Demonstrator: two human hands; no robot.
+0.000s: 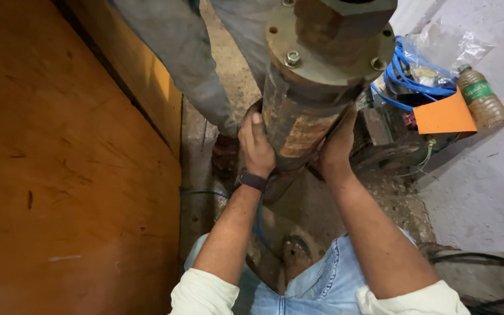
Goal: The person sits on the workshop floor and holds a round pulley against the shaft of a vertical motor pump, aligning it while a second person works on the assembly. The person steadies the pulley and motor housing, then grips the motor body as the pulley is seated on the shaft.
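Both hands are gripping a rusty cylindrical pump body (298, 125) standing upright in the middle: the left hand (256, 146) is wrapping its left side, the right hand (338, 143) is pressing its right side. A plastic bottle (483, 104) and blue cable (406, 79) are lying far right.

The person wears rolled cream sleeves, light blue jeans and a dark wristband (252, 180) on the left wrist.
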